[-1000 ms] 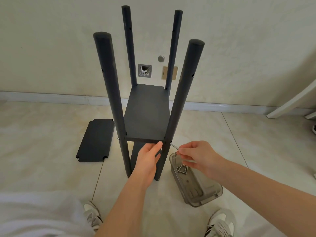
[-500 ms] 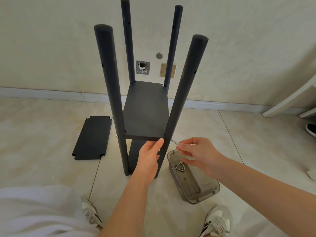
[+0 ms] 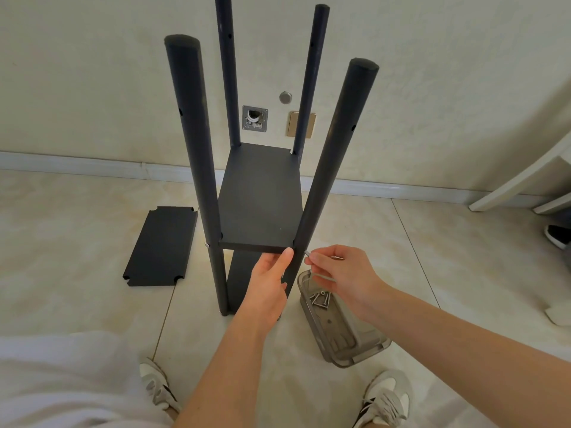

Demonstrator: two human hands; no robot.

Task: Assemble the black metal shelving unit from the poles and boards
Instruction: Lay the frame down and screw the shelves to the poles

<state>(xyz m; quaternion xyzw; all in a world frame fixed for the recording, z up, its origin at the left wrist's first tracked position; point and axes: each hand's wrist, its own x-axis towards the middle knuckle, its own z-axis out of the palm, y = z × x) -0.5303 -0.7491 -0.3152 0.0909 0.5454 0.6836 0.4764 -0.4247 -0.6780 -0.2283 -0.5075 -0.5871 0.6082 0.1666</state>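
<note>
The black shelving unit stands on the floor with its upright poles and a mounted black board (image 3: 261, 205). My left hand (image 3: 268, 285) grips the near right pole (image 3: 333, 168) just under the board's front corner, thumb against the board's edge. My right hand (image 3: 340, 273) pinches a small silver hex key (image 3: 309, 254) whose tip sits at the screw hole on that pole. A silver screw head (image 3: 206, 244) shows on the near left pole (image 3: 197, 168). A lower board is partly hidden behind my left hand.
A spare black board (image 3: 160, 245) with notched corners lies flat on the tiles to the left. A clear grey plastic tray (image 3: 343, 329) holding several screws (image 3: 319, 299) sits right of the unit. My shoes show at the bottom; white furniture stands at the far right.
My right hand has moved slightly closer to the near right pole with the hex key. The view has tilted down a little. My left hand keeps its hold.
</note>
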